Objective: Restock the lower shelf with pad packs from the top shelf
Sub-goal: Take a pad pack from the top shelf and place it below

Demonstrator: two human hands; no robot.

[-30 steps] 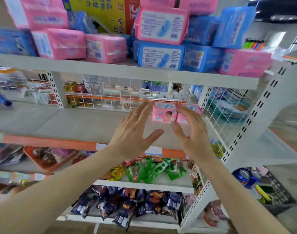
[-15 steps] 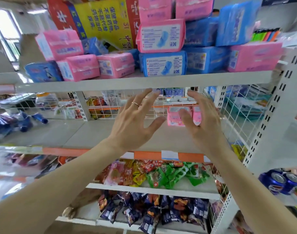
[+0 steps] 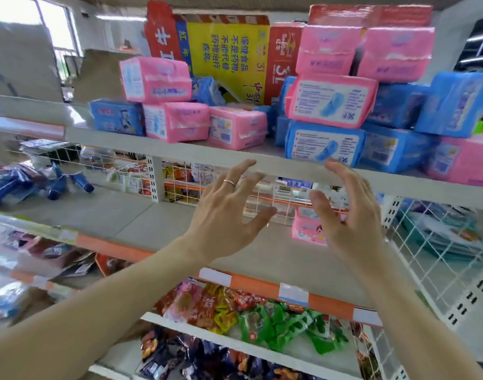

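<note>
Left grip (image 3: 221, 223), right grip (image 3: 352, 220) empty, before top shelf edge (image 3: 196, 153).

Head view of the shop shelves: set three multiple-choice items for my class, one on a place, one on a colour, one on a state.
1. Where does the small pink pack, partly hidden by the right hand, stand?
A. on the floor
B. on the lower shelf
C. in a basket

2. What colour is the front pack at the edge of the top shelf, just above the right fingertips?
A. green
B. blue
C. yellow

3. How are the left hand and the right hand?
A. both open, holding nothing
B. one grips a pack
C. both grip one pack

Answers:
1 B: it stands on the grey board of the lower shelf.
2 B: its wrapper is blue with a white label.
3 A: the fingers are spread and nothing lies in either grip.
</note>
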